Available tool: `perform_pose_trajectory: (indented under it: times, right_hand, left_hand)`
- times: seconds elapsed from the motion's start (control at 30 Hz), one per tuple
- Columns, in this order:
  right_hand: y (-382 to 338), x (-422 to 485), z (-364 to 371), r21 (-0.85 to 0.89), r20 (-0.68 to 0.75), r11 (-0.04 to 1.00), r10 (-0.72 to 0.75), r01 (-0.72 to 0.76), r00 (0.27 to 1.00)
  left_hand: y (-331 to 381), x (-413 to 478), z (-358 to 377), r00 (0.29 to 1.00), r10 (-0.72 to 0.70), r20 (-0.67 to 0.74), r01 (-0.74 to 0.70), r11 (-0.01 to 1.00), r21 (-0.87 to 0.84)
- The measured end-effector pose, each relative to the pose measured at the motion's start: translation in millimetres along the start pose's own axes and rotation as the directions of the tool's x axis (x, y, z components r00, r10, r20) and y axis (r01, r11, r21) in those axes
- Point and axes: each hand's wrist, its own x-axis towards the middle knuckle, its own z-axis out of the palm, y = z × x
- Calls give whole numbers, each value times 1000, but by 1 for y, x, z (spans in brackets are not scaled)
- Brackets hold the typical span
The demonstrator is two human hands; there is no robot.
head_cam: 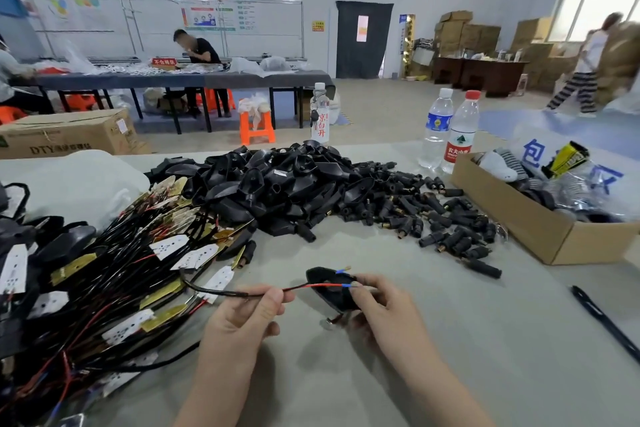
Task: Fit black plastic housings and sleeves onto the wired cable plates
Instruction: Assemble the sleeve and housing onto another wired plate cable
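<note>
My left hand [247, 314] pinches a black cable [228, 292] whose red and blue wire ends [320, 285] run to the right. My right hand [377, 308] grips a black plastic housing [330, 289] just above the table, with its fingertips on the wire tips at the housing's opening. A heap of wired cable plates [138, 253], white and brass coloured, lies at the left. Behind it sits a pile of black housings [277, 180]. Small black sleeves [433, 215] are scattered to the right of that pile.
A cardboard box [540, 229] with socks and packets stands at the right. Three water bottles [460, 132] stand at the table's far edge. A black pen [602, 319] lies at the right. People work and walk in the room behind.
</note>
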Motion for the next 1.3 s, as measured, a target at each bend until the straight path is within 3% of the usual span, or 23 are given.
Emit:
perform_pose_trajectory:
  times: [0.13,0.3,0.8,0.93,1.3]
  right_hand:
    - [4,7,1,248,51,968,30,-42,998]
    - [8,12,1,389,76,919,40,-66,996]
    - [6,10,-2,402,76,915,3,-33,997]
    - [0,12,-4,553,65,831,37,-67,997]
    - [0,9,-2,573,18,819,16,-24,1000]
  left_hand:
    - [-5,-1,1,997,81,18,-83,983,161]
    - [-8,0,-1,995,99,-22,-92,977,193]
    - [-1,-3,1,993,95,77,-107,977,186]
    - [0,-1,0,992,68,102,-79,991,109]
    - [-2,2,-6,984,20,176,-35,996,81]
